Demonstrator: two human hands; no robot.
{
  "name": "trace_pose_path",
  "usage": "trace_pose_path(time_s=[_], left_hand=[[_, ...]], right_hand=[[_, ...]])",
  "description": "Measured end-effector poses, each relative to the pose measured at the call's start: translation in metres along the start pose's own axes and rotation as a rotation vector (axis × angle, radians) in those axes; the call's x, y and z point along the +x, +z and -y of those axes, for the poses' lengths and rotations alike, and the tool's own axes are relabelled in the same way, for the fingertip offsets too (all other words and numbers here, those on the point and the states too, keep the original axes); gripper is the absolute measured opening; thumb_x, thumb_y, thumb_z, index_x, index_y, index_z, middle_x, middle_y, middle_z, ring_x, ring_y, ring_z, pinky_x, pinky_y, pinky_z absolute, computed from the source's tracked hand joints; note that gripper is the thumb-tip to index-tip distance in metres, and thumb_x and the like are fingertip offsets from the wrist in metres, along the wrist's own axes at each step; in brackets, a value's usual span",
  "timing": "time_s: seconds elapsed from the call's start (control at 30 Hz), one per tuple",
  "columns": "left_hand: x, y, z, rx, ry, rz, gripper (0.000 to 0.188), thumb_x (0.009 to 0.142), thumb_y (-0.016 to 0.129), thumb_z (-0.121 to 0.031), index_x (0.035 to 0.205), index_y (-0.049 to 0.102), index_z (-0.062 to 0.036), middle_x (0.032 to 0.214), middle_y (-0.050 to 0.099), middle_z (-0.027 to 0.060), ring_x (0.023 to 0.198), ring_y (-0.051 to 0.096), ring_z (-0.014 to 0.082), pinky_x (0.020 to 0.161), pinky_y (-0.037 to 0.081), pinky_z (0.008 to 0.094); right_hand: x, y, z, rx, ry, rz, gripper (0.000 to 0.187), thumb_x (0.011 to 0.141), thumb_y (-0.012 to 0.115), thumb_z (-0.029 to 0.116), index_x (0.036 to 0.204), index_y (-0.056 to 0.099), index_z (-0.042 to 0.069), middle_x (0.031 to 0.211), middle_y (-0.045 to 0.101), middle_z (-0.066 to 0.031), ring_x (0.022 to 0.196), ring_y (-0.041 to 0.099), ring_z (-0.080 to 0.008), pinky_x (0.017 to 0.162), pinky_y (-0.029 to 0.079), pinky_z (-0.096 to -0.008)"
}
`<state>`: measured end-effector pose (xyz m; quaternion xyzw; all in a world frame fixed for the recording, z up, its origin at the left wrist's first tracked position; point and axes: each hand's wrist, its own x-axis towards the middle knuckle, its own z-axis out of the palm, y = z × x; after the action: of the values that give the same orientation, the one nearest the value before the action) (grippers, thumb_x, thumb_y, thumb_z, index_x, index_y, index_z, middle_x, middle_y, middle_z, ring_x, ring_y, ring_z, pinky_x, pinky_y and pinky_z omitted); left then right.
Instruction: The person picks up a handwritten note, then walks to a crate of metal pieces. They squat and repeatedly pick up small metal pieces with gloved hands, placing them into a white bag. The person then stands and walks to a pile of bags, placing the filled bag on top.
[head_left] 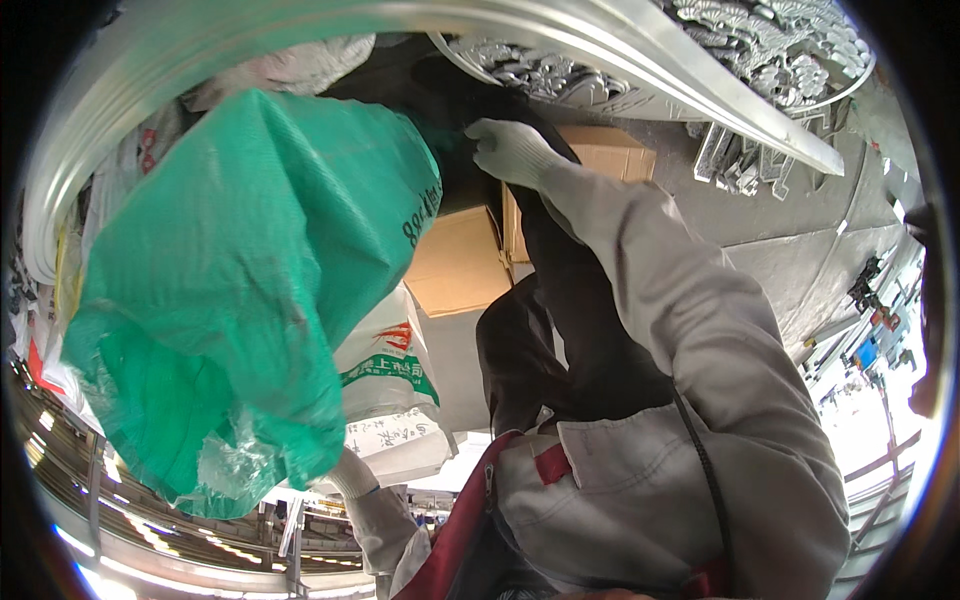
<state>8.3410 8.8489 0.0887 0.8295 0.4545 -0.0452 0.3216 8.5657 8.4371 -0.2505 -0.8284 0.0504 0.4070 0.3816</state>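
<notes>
A large green woven plastic sack (270, 230) with dark printing fills the left side, raised close in front of me. My left hand (345, 475), in a white glove, is at the sack's lower right edge. Its fingers go out of sight behind the green material, and the sack appears gripped there. My right hand (510, 150), also white-gloved, reaches forward over my dark trouser leg. Its fingers are curled closed; whatever they hold, if anything, cannot be made out. Just beyond its wrist is a cardboard box (610, 152).
A pale curved metal profile (740, 95) arches across the top. Ornate silvery metal castings (770, 40) fill round containers at the far right, with more metal pieces (740, 160) on the floor. Another cardboard box (460, 262) and a white printed sack (390, 350) lie beside the green sack.
</notes>
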Motion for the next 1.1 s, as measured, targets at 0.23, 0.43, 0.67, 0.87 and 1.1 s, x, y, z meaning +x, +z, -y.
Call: trace_pose_path(time_s=[0.23,0.43,0.67,0.87,1.1], left_hand=[[0.011,0.007,0.013,-0.013,-0.026,0.010,0.036,0.107,0.070,-0.037,0.125,0.064,-0.0060,0.105,0.067,0.0081,0.093,0.063,0.0224,0.091,0.055,0.0439],[0.027,0.016,0.009,-0.035,-0.058,0.016,0.036,0.107,0.071,-0.035,0.127,0.064,-0.0050,0.107,0.068,0.0089,0.095,0.064,0.0228,0.092,0.055,0.0436],[0.046,0.032,-0.009,-0.047,-0.102,0.019,0.037,0.107,0.072,-0.032,0.129,0.064,-0.0038,0.110,0.069,0.0098,0.098,0.065,0.0233,0.093,0.056,0.0432],[0.025,0.042,-0.011,-0.004,-0.155,0.035,0.037,0.107,0.072,-0.030,0.131,0.065,-0.0028,0.112,0.070,0.0106,0.100,0.066,0.0237,0.094,0.056,0.0429],[-0.007,0.043,-0.008,0.062,-0.193,0.066,0.038,0.106,0.073,-0.027,0.133,0.065,-0.0016,0.114,0.071,0.0115,0.103,0.067,0.0242,0.095,0.056,0.0425]], right_hand=[[-0.121,-0.103,0.048,0.202,-0.104,-0.157,0.045,0.092,0.074,0.015,0.136,0.073,0.006,0.121,0.078,-0.0184,0.111,0.077,-0.0334,0.100,0.062,-0.0418],[-0.175,-0.242,0.140,0.028,-0.284,-0.366,0.032,0.092,0.074,0.007,0.124,0.079,0.005,0.108,0.080,-0.0152,0.099,0.079,-0.0247,0.092,0.064,-0.0377],[-0.029,-0.448,0.206,-0.440,-0.459,-0.939,0.036,0.102,0.069,0.028,0.133,0.078,0.011,0.118,0.082,-0.0175,0.092,0.082,-0.0292,0.087,0.065,-0.0400],[0.195,-0.515,0.170,-0.899,-0.069,-0.466,0.049,0.093,0.072,0.032,0.138,0.076,0.013,0.134,0.077,-0.0192,0.125,0.072,-0.0379,0.108,0.057,-0.0450],[0.301,-0.489,0.115,-1.137,-0.202,0.007,0.051,0.104,0.063,0.038,0.146,0.072,0.010,0.153,0.068,-0.0168,0.143,0.063,-0.0338,0.118,0.049,-0.0419]])
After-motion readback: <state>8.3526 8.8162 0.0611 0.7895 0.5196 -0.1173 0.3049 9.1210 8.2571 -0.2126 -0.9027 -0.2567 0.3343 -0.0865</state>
